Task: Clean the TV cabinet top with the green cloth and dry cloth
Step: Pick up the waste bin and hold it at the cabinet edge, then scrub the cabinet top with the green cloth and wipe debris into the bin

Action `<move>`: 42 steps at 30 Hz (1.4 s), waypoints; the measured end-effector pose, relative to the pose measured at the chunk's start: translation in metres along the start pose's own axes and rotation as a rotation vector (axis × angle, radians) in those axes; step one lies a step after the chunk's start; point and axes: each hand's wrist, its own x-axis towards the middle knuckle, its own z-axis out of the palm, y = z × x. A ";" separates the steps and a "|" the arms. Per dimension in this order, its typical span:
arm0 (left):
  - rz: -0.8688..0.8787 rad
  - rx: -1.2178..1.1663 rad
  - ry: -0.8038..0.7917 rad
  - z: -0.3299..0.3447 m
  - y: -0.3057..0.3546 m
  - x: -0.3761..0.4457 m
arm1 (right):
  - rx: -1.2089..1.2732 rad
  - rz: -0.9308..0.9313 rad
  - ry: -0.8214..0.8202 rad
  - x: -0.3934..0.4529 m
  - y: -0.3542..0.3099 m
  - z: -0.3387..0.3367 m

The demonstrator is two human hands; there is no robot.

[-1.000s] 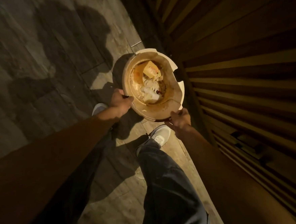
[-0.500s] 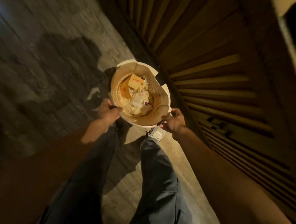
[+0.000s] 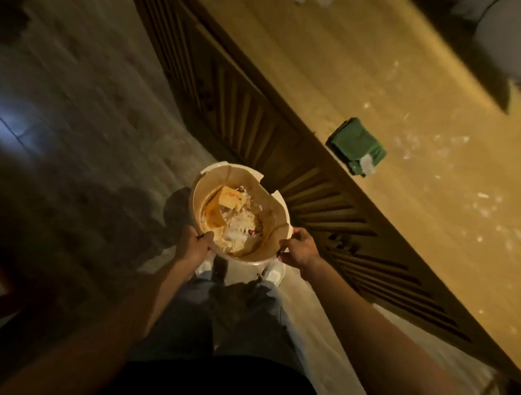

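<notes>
Since half a second ago the view has been swung up, so that the cabinet top [image 3: 339, 64] and the folded green cloth [image 3: 356, 145] are now shown, and the bin [image 3: 211, 178] has been carried lower in the frame. At 9 o'clock, dim grey floor [image 3: 74, 107] is seen. Near centre, the bin's rim is gripped at its 7 o'clock side by the left hand [image 3: 195, 244], fingers closed on the edge. Cardboard and paper scraps [image 3: 230, 216] are held inside. The rim at 4 o'clock is clamped by the right hand [image 3: 299, 248]. At 2 o'clock the cloth lies near the cabinet's front edge, beside white crumbs [image 3: 435, 144].
</notes>
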 end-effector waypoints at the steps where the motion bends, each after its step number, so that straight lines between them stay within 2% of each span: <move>1: 0.024 0.000 0.015 0.000 0.005 -0.006 | 0.000 -0.006 0.002 -0.008 -0.003 -0.002; 5: 0.053 -0.019 0.027 0.000 0.029 -0.023 | -0.146 -0.059 0.056 -0.028 -0.013 -0.009; 8: 0.044 0.011 0.071 -0.003 0.039 -0.026 | -0.529 -0.208 0.048 -0.040 -0.028 -0.021; 10: 0.041 0.019 0.095 -0.002 0.045 -0.023 | -0.814 -0.364 0.116 -0.043 -0.047 -0.038; 11: 0.045 0.024 0.105 -0.001 0.047 -0.021 | -0.873 -0.469 0.179 -0.045 -0.059 -0.049; 14: 0.038 0.054 0.170 0.005 0.052 -0.016 | -0.831 -0.846 0.394 -0.044 -0.103 -0.085; 17: 0.090 0.153 0.236 0.018 0.050 -0.009 | -0.836 -1.009 0.519 -0.025 -0.149 -0.120; 21: 0.146 0.083 0.307 0.039 0.048 -0.014 | -0.977 -0.941 0.381 0.012 -0.198 -0.144; 25: 0.218 0.068 0.443 0.064 0.049 -0.021 | -1.016 -0.962 0.196 0.037 -0.209 -0.148; 32: 0.117 0.067 0.516 0.102 0.048 -0.012 | -0.929 -1.042 0.037 0.044 -0.217 -0.153; 36: 0.077 0.075 0.506 0.117 0.048 -0.007 | -0.869 -0.928 -0.046 0.048 -0.226 -0.154; 38: 0.065 0.098 0.518 0.121 0.047 -0.003 | -0.881 -0.971 -0.099 0.047 -0.234 -0.159; 40: 0.047 0.118 0.540 0.124 0.048 0.004 | -0.827 -1.085 -0.079 0.044 -0.250 -0.168; 42: 0.043 0.134 0.550 0.127 0.049 0.008 | -0.776 -1.228 0.062 0.047 -0.276 -0.185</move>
